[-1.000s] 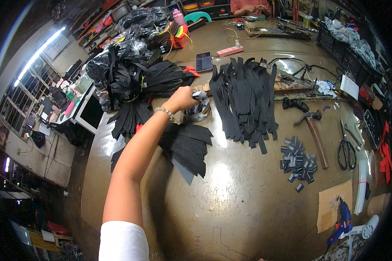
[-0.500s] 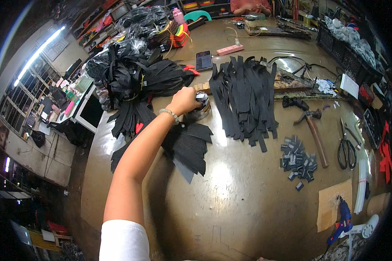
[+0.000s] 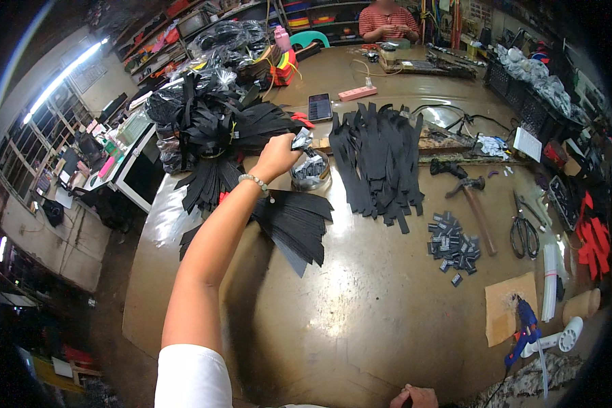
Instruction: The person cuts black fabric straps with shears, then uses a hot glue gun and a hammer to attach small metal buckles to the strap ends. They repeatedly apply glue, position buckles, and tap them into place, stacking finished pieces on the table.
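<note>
My left hand [image 3: 277, 158], with a beaded bracelet at the wrist, is closed on a silvery clump [image 3: 302, 140] that I cannot make out clearly. It is just above a round tub [image 3: 313, 182] holding small grey and dark pieces. Fanned black webbing strips [image 3: 292, 221] lie below that hand, and a large bundle of black straps [image 3: 245, 126] is behind it. At the lower edge my right hand [image 3: 416, 396] shows only in part, its fingers drawn together near something small and dark.
Black strips [image 3: 377, 163] lie mid-table beside small dark tags [image 3: 453, 245]. To the right are a hammer [image 3: 478, 214], scissors [image 3: 523, 231] and a blue glue gun [image 3: 525, 330] by cardboard [image 3: 510, 306]. A phone [image 3: 319, 107] and pink power strip [image 3: 358, 93] lie farther back; a person [image 3: 389, 26] sits beyond.
My left hand has risen from the tub with the silvery clump, so the tub's contents now show. My right hand has come farther into view at the lower edge. The view has shifted slightly.
</note>
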`<control>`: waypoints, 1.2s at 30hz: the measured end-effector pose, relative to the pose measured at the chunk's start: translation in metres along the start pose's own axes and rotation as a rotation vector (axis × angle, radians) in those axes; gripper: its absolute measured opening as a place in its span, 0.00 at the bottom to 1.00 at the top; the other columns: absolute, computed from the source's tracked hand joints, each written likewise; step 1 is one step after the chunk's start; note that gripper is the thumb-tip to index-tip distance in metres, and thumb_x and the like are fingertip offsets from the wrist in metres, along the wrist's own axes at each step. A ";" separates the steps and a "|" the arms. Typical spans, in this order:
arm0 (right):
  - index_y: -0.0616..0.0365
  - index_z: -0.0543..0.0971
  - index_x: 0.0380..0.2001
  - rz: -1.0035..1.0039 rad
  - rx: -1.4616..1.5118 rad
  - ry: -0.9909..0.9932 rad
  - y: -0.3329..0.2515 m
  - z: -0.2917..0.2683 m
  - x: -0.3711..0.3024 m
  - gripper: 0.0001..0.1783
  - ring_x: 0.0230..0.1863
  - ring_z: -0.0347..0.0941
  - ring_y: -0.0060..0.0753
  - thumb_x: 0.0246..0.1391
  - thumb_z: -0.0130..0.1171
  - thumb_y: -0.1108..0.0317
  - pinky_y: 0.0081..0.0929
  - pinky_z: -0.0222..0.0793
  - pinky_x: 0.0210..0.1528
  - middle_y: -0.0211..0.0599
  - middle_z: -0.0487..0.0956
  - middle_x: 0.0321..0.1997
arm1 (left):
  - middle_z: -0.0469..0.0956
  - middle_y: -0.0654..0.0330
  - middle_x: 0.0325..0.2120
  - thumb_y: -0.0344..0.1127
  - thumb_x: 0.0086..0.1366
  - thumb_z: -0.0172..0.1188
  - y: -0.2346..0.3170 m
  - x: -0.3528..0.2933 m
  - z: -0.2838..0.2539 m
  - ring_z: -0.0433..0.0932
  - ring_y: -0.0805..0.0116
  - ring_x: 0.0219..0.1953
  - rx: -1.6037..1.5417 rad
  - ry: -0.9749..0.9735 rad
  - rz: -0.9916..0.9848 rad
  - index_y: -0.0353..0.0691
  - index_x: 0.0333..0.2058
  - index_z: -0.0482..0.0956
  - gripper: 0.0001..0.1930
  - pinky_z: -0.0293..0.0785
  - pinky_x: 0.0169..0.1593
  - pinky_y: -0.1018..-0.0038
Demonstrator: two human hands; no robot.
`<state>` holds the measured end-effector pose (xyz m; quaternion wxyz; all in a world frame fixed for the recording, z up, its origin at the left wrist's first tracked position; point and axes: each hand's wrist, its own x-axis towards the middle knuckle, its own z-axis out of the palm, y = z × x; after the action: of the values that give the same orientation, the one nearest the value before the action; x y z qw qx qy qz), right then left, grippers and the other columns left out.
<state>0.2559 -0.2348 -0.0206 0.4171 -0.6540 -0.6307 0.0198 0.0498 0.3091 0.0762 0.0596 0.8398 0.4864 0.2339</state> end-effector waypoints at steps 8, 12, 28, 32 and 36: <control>0.62 0.78 0.33 0.399 0.278 -0.029 -0.012 -0.012 0.023 0.06 0.21 0.71 0.31 0.49 0.57 0.78 0.25 0.66 0.25 0.37 0.77 0.22 | 0.79 0.55 0.24 0.35 0.58 0.63 0.025 -0.027 -0.025 0.77 0.63 0.25 -0.424 -0.029 0.031 0.35 0.38 0.79 0.12 0.69 0.30 0.71; 0.60 0.76 0.48 0.077 0.236 -0.030 -0.028 -0.020 0.116 0.18 0.32 0.77 0.31 0.52 0.60 0.78 0.28 0.74 0.30 0.45 0.74 0.46 | 0.71 0.74 0.22 0.35 0.63 0.59 0.060 -0.076 -0.060 0.64 0.86 0.20 -0.836 -0.157 -0.202 0.42 0.40 0.79 0.08 0.57 0.21 0.83; 0.55 0.79 0.35 -0.725 0.225 0.009 -0.099 0.107 0.255 0.12 0.43 0.72 0.42 0.43 0.65 0.75 0.32 0.74 0.38 0.34 0.76 0.45 | 0.70 0.73 0.20 0.40 0.69 0.56 0.067 -0.210 -0.057 0.69 0.84 0.18 -1.949 -0.189 -0.408 0.40 0.41 0.78 0.10 0.58 0.15 0.87; 0.56 0.80 0.37 0.008 0.883 -0.304 -0.094 0.106 0.263 0.05 0.36 0.74 0.22 0.56 0.63 0.70 0.20 0.71 0.33 0.30 0.79 0.41 | 0.74 0.69 0.23 0.37 0.71 0.52 0.042 -0.202 -0.050 0.73 0.80 0.21 -2.325 -0.279 -0.280 0.38 0.40 0.78 0.10 0.63 0.16 0.87; 0.58 0.74 0.46 0.403 1.215 -0.356 -0.073 0.115 0.302 0.14 0.33 0.73 0.18 0.60 0.60 0.64 0.17 0.70 0.31 0.31 0.81 0.40 | 0.81 0.62 0.33 0.37 0.70 0.53 0.028 -0.201 -0.045 0.81 0.72 0.29 -2.156 -0.156 -0.287 0.40 0.39 0.78 0.09 0.76 0.23 0.82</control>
<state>0.1948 0.0693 0.0971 0.5894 -0.3944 -0.4320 0.5571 -0.0323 0.1188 0.0582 0.8220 0.2941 0.1138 0.4742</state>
